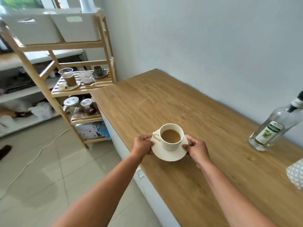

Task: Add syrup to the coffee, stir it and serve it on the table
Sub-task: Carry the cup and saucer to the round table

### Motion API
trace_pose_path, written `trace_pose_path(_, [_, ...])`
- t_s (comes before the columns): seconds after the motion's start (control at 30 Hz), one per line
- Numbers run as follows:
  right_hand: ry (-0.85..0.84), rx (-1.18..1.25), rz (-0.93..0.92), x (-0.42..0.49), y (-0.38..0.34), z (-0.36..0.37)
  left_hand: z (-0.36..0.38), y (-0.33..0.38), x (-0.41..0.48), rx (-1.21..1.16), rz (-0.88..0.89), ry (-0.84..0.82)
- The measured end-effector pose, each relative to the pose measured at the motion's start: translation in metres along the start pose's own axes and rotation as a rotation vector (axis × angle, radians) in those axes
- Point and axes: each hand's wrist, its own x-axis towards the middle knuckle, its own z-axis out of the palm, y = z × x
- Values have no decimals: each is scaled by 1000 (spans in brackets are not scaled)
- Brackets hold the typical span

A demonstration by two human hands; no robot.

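A white cup [171,136] of milky coffee stands on a white saucer [168,154] over the near left part of the wooden table [164,99]. My left hand [142,146] grips the saucer's left rim and my right hand [197,149] grips its right rim. The cup's handle points left towards my left hand. Whether the saucer touches the tabletop is unclear. A clear glass syrup bottle [271,130] with a green label and a dark pump top stands at the table's right side, near the wall.
A wooden shelf rack [105,63] left of the table carries glass cups, a grey cup on a saucer, lidded jars and white bins. A patterned cloth [296,173] lies at the right edge. A white cable [32,161] crosses the tiled floor.
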Motion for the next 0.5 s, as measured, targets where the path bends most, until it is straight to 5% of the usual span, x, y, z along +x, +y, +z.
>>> trace_pose_path(0.5, [-371,-113,-170,-77,-72,207,-232,-18,-64,-139,46,314])
